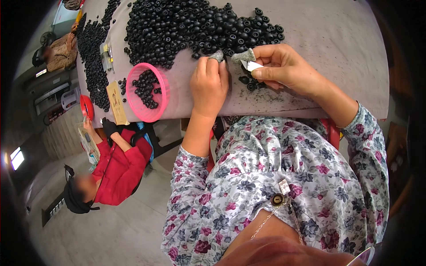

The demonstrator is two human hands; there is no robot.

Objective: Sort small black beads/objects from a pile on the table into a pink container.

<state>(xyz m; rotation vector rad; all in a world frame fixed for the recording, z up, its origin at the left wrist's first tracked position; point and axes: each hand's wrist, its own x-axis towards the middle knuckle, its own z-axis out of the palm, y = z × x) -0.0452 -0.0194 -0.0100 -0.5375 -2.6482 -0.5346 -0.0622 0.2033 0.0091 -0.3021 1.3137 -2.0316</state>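
Observation:
A large heap of small black round parts (195, 26) covers the far part of the grey table (337, 40). My left hand (208, 86) rests on the table near the heap's front edge, a grey finger cot on one fingertip, fingers curled; whether it holds a part is hidden. My right hand (284, 66) is just to its right, also with a grey finger cot, pinching a small white piece (254, 65). A few loose black parts (248, 83) lie between and under the two hands.
A pink round bowl (148, 92) with some black parts stands left of my left hand. A second strip of black parts (91, 53) runs along the table's left side. A person in red (120, 168) sits at the left holding a red bowl (87, 107).

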